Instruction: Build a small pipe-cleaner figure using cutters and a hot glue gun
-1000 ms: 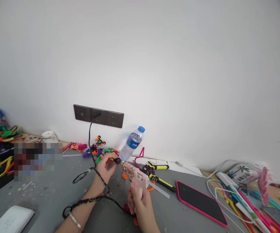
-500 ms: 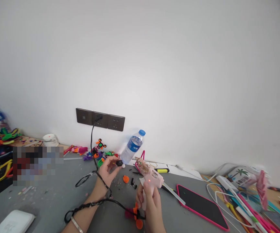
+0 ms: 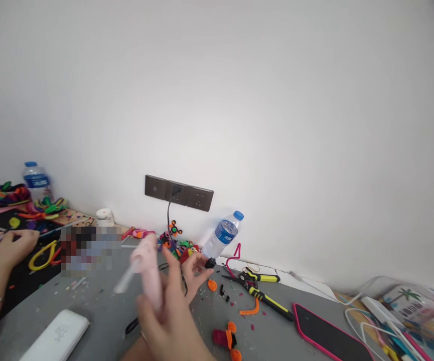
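Observation:
My right hand is closed around the handle of a pale pink hot glue gun, held out to the left, with a whitish glue stick blurred at its rear end. Partly behind it, my left hand pinches a small black fuzzy piece near the foot of a water bottle. Close by on the grey mat lie an orange round piece, small black bits and a bent orange pipe cleaner. A dark red and orange fuzzy piece lies nearer me.
Yellow-and-black handled pliers and a pink-edged phone lie at right. A white power bank sits front left. The gun's black cord runs to a wall socket. Another person's hands work at far left.
My right hand has swung the glue gun leftward across my left arm. My left hand keeps its pinch on the black piece. The view has turned left, showing more of the other person's hands.

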### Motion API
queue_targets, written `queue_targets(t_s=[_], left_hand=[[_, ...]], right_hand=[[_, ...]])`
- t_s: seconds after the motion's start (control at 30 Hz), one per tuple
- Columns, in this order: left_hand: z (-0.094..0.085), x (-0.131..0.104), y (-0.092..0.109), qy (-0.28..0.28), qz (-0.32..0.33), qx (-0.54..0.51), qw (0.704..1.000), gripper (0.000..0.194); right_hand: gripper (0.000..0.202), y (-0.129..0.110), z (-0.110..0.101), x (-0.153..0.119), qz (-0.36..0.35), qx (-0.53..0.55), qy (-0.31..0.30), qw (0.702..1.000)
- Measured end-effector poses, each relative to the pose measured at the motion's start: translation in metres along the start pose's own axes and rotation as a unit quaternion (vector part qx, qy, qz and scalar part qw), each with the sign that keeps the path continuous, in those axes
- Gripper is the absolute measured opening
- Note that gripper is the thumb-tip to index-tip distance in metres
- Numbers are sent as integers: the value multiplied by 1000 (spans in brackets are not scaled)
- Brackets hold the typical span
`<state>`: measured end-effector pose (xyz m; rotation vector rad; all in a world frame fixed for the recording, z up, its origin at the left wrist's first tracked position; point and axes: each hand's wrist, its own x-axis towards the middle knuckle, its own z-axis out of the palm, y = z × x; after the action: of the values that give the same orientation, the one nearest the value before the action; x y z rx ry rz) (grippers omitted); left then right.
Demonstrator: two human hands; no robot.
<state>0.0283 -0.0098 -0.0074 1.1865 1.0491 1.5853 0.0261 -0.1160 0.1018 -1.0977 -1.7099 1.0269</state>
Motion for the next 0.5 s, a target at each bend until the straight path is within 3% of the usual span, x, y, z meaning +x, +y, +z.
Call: queue_targets(t_s=[0.1, 0.2, 0.27, 0.4, 0.5], left_hand=[[8, -8, 2, -30, 24, -15, 999, 20], [14, -12, 6, -33, 23, -1, 999, 17], [14, -11, 9, -63, 9, -1, 998, 18], [3, -3, 16, -123, -22, -6, 992, 26], [-10, 3, 21, -148, -20, -20, 989, 26]], right_hand=[[78, -4, 37, 20, 27, -58, -100, 993], [83, 13, 72, 41, 20, -131, -132, 982], [85, 28, 89, 54, 44, -175, -140, 974], [81, 42, 100, 65, 64, -234, -128, 962], [82, 32, 89, 56, 43, -237, -133, 961]])
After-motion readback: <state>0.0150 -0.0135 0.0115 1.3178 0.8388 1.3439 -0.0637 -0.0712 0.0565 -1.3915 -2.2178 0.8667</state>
